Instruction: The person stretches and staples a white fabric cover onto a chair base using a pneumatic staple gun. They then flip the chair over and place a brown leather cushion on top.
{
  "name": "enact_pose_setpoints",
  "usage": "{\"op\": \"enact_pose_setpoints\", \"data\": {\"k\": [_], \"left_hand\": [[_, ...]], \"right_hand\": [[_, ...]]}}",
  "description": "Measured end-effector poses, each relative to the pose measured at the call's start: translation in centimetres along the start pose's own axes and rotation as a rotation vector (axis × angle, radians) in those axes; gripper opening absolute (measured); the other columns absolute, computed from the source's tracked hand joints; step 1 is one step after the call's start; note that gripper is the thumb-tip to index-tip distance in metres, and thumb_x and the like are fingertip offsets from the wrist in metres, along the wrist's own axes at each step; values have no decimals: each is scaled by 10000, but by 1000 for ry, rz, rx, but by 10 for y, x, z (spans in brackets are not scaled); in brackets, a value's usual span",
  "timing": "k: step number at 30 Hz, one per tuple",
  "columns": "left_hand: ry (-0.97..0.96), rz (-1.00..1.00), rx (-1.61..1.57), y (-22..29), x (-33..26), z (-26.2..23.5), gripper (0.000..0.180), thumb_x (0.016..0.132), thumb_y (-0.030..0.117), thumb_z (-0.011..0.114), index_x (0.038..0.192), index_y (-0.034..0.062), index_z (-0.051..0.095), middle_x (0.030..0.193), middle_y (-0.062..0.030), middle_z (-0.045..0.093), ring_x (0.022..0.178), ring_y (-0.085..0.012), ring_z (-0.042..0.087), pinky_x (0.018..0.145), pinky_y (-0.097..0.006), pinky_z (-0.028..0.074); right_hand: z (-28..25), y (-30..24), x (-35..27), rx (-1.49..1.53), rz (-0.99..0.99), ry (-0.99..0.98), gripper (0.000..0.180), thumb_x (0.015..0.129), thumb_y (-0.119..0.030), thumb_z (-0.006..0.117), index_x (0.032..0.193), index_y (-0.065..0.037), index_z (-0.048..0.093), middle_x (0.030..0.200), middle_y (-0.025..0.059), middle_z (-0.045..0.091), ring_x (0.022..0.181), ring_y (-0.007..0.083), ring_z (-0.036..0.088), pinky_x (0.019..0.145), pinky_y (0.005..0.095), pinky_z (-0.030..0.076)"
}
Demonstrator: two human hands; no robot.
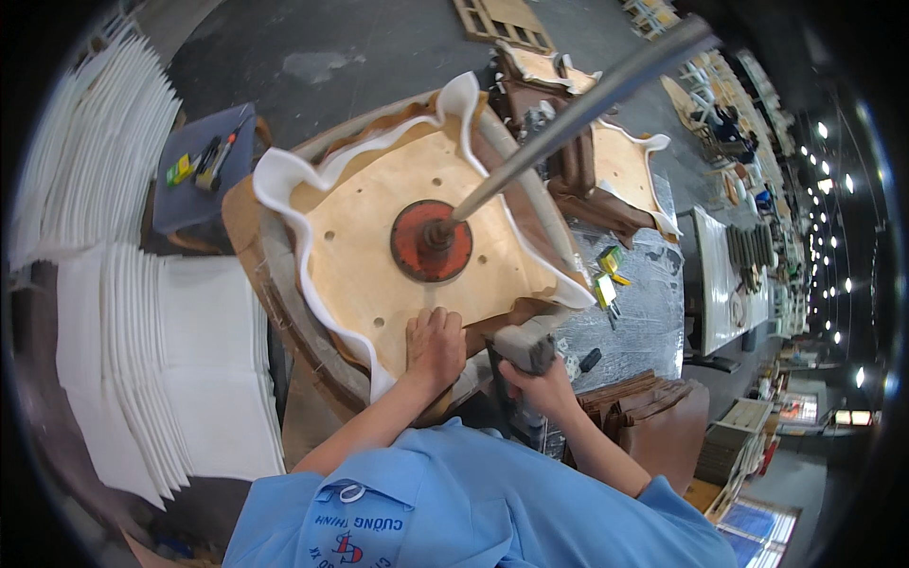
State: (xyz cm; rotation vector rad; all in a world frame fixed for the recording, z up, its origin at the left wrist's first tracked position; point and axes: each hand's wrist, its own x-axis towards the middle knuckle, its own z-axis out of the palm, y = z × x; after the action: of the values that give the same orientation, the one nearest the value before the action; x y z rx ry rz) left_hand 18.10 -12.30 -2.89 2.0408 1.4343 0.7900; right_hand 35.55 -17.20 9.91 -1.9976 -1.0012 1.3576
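Seat panel (398, 237) sits centre, clamped under red disc (432, 240) and pole (578, 104). Stiff plywood, soft floppy foam edge (284, 189). Left hand (436, 346) at 6 o'clock, fingers curled, pressing the edge. Right hand (535, 383) wraps stapler (523, 348) at 5 o'clock. Best gripped by the rigid rim.
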Motion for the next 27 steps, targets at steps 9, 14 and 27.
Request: {"op": "enact_pose_setpoints", "data": {"k": [9,14,27], "left_hand": [[-130,237,-78,26,54,31,349,899,339,824,971,8,741,1438,-236,514,1525,-532,319,1311,-632,166],[-134,216,-79,32,55,47,327,926,317,787,975,-5,759,1459,-232,502,1568,-540,256,1315,-636,154],[-60,120,-132,34,65,60,198,925,170,716,974,-18,754,1433,-222,521,1529,-485,324,1313,-625,178]], "right_hand": [[-70,22,21,-68,3,3,321,951,-197,844,1177,-9,717,811,37,709,607,133,677,548,303,542],[-76,14,44,-121,32,-57,336,953,-191,840,1202,-4,715,800,34,699,586,129,663,533,302,535],[-76,-17,76,-259,78,-137,272,954,-201,842,1096,4,732,749,17,674,552,123,633,510,303,503]]}}
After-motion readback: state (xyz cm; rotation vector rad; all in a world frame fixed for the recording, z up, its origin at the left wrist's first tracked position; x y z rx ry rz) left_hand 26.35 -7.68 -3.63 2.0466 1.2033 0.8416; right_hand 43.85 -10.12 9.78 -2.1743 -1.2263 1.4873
